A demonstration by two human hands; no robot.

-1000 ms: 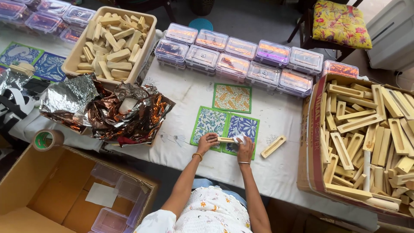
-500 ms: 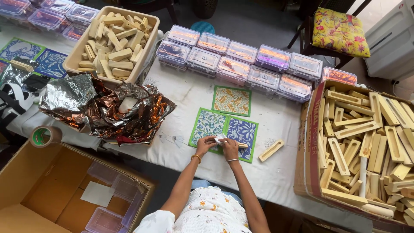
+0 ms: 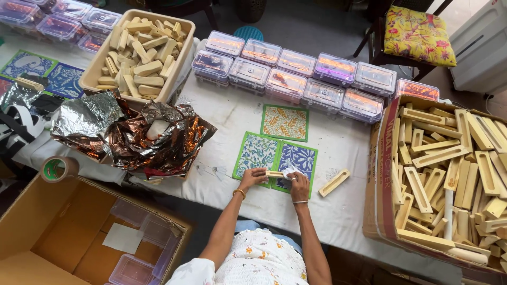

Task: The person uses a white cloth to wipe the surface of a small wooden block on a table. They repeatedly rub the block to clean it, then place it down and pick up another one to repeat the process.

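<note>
Near the worktop's front edge, the left hand [image 3: 252, 177] and right hand [image 3: 299, 186] pinch a small wooden block [image 3: 274, 173] by its ends; it looks light, stiff, easily gripped.

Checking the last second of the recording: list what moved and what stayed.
The right hand shifted left, closer to the left hand, both on the small wooden piece over the printed cards. The loose wooden frame, foil heap and boxes stayed put.
</note>
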